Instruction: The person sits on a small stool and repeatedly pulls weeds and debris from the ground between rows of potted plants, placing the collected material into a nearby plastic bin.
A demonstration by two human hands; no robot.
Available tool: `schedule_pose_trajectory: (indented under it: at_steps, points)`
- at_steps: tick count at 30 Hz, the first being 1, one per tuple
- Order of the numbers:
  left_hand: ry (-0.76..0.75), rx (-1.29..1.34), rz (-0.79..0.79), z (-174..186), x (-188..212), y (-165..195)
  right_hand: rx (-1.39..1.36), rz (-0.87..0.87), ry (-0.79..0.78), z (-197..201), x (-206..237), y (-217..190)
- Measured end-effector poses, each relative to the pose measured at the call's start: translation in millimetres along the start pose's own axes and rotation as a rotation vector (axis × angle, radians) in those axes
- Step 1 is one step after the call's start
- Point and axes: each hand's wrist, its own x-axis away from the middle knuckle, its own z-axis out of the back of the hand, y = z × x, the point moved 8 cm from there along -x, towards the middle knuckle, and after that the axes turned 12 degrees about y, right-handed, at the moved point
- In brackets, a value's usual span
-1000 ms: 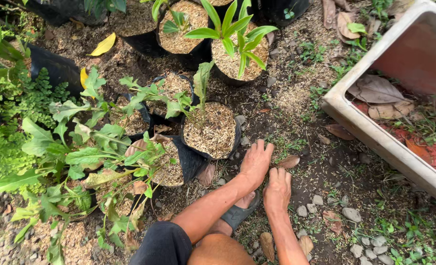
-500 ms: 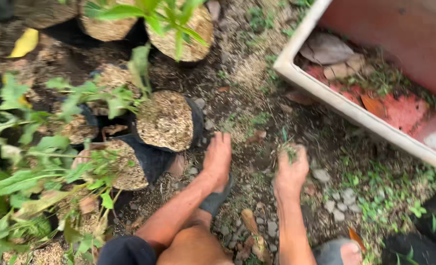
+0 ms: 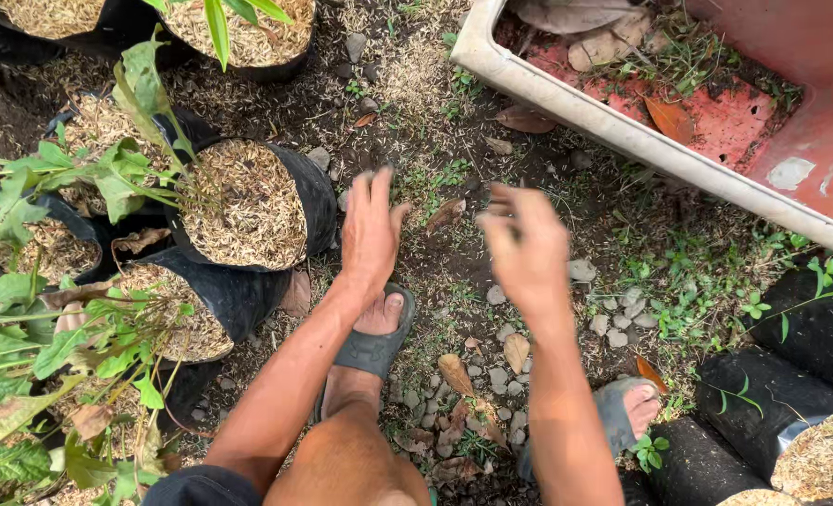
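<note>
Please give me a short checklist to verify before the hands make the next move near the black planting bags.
1. Left hand empty, flat, fingers spread over the soil: ok.
2. Right hand empty: cannot tell, it is blurred.
3. Nearest planting bag upright, filled with husk: ok.
4. Ground between the hands free of stones: not ok, pebbles and dry leaves lie there.
5. Left foot in sandal planted flat: ok.

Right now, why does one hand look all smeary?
In the head view, the right hand is smeared by motion blur, fingertips worst; the left hand is only slightly soft; the plant bag and pebbles look sharp, in even daylight without hard shadows.
</note>
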Motion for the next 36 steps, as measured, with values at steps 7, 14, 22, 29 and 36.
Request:
schedule_pose_trajectory:
  at_steps: [7, 14, 22, 29, 36]
  points:
    - [-0.153, -0.141, -0.017, -43.2, -25.8, -24.8, 0.374, 0.324, -0.125, -130.8, 17.7, 59.1]
    - [-0.274, -0.275, -0.094, -51.3, -10.2, -19.1, 0.321, 0.302, -0.076, -150.7, 20.1, 100.2]
    - [0.018, 0.008, -0.116, -13.3, 2.9, 2.6, -0.007, 0.099, -0.105, -130.5, 6.3, 101.3]
    - [0.004, -0.025, 0.043, 16.5, 28.7, -1.3, 0.246, 0.328, -0.090, -152.7, -0.1, 78.8]
    - [-0.168, -0.882, 0.024, 60.1, 104.6, -57.8, -0.024, -0.242, -0.198, -137.2, 16.9, 142.7]
